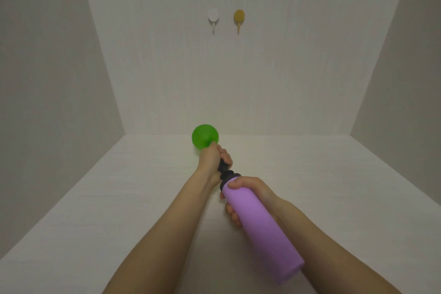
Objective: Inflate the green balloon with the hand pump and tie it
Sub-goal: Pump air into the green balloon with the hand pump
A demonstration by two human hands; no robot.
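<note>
- One head-worn view, looking forward and down from above the white table.
- It faces the back wall beyond that table, close over its near edge.

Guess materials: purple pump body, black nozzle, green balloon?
Purple pump body: looks like matte plastic, even colour, no glare; could be foam-sleeved. Black nozzle: probably hard plastic, ribbed, dull. Green balloon: thin latex or rubber, translucent, stretched round, held at its neck by the left hand.

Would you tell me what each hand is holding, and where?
The left hand pinches the green balloon neck on the pump's black nozzle; the right hand grips the purple barrel near its front.
</note>
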